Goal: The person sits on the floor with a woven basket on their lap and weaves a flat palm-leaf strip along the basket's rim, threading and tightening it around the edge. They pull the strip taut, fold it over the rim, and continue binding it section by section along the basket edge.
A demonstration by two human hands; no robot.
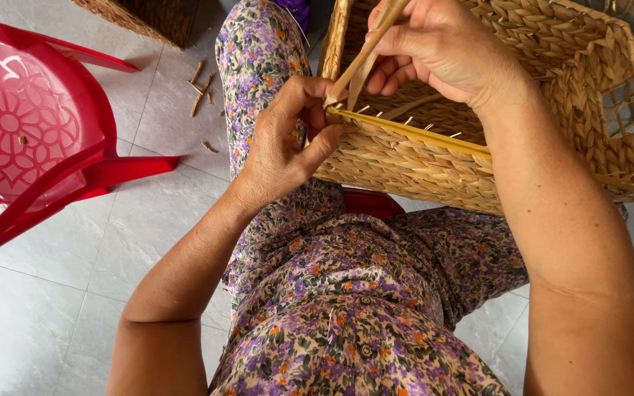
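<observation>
Woven basket (405,158) rests on the person's lap, rim toward the fingers. Left hand (284,143): fingers clenched on the rim corner, thumb pressing the base of a flat straw strand (365,55). Right hand (442,48): fingers pinch the same strand above, inside the basket mouth. Beyond the left fingers: red plastic chair (31,125), straw scraps (201,86) on the tiled floor (75,293).

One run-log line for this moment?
left hand: pinches basket rim | right hand: holds straw strand | woven basket: on lap
</observation>
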